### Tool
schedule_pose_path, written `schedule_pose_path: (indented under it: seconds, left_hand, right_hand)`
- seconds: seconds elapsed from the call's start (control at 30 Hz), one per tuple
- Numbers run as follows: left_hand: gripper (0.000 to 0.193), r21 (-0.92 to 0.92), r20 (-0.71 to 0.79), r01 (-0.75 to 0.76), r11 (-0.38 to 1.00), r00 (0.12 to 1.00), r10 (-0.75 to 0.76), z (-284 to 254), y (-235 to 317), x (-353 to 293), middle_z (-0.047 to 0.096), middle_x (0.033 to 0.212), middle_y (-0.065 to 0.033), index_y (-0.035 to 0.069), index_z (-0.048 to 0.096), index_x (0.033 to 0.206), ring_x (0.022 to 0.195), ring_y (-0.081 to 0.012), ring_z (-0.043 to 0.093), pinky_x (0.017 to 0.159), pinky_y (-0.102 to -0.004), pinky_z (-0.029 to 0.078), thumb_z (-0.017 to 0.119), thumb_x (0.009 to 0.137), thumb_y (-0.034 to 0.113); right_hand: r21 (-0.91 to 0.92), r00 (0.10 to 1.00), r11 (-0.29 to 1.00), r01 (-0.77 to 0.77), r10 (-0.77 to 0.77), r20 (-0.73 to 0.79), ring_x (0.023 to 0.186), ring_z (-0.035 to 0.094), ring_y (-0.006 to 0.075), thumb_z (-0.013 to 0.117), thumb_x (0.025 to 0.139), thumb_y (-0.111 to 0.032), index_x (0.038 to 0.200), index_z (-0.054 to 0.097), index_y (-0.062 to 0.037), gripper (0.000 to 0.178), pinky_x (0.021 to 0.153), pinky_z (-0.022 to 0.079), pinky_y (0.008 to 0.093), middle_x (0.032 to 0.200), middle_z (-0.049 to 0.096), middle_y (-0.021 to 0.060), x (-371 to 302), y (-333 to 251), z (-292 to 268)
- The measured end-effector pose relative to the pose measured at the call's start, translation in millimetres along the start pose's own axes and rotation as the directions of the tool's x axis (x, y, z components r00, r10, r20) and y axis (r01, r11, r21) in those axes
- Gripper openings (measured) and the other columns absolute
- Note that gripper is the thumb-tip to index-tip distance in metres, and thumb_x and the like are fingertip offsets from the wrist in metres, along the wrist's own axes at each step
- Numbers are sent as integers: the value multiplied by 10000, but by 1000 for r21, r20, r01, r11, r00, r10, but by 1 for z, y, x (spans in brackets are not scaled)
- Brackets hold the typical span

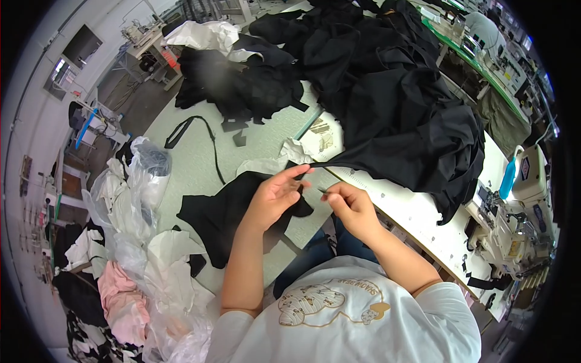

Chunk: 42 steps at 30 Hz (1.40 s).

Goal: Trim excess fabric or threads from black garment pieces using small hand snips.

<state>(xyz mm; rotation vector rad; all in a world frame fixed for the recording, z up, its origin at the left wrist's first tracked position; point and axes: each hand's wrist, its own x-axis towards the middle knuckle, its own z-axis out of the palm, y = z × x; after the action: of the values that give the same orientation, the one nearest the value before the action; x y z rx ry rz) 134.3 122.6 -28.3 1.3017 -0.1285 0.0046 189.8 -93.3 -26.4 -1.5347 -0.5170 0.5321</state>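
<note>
My left hand is raised over the pale table, fingers curled, with a drawn-out corner of the large black fabric at its fingertips. My right hand is beside it, thumb and finger closed on a small dark pointed thing; its kind is too small to tell. A flat cut piece of black fabric lies under and left of my left hand. Off-white scrap material sits just beyond that hand.
A sewing machine stands at the right on a white table. A narrow black strap and more black cloth lie on the pale table. Plastic bags and pink cloth are heaped at the left.
</note>
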Motion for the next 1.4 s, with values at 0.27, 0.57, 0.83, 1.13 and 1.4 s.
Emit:
schedule_pose_path:
  seconds: [0.27, 0.57, 0.83, 1.13, 1.4]
  left_hand:
    - [153, 637, -587, -15, 770, 638, 498, 28, 34, -6, 709, 927, -81, -61, 699, 1014, 821, -110, 653, 770, -218, 514, 661, 866, -75]
    - [117, 718, -567, -225, 659, 362, 740, 2, 77, -42, 557, 1249, -170, 6, 521, 990, 1016, -227, 622, 945, -373, 509, 538, 999, 122]
    - [168, 183, -797, -568, 803, 392, 459, -9, 101, -83, 596, 820, -50, 68, 515, 1070, 590, -113, 561, 595, -289, 528, 510, 1034, 232]
    - [130, 131, -852, -598, 791, 339, 398, -13, 109, -104, 632, 800, -59, 38, 550, 1053, 660, -136, 676, 608, -268, 599, 527, 1018, 161]
    - [101, 71, -886, -594, 802, 332, 325, -22, 100, -103, 642, 869, -61, 54, 568, 1048, 726, -152, 684, 651, -276, 600, 559, 996, 140]
  right_hand:
    - [-920, 699, 379, 97, -684, -208, 765, 596, 293, 816, 657, -73, 1039, 597, -40, 442, 659, 480, 371, 891, 576, 122, -28, 42, -99]
    - [-880, 411, 304, 364, -901, -141, 755, 578, 266, 680, 540, 89, 859, 617, -36, 349, 638, 469, 313, 947, 574, 124, -15, -6, -132]
    - [-11, 971, 971, 237, -237, 10, 627, 412, 16, 843, 767, -312, 773, 576, -80, 354, 572, 333, 215, 688, 489, -89, 48, -80, -135]
    - [245, 992, 968, -46, 16, 122, 654, 500, 33, 808, 826, -304, 794, 621, -109, 271, 619, 416, 215, 718, 569, -85, 93, -84, -118]
    - [301, 989, 948, -101, 63, 133, 674, 616, 73, 793, 841, -261, 842, 633, -102, 225, 652, 520, 233, 764, 650, -37, 104, -91, -110]
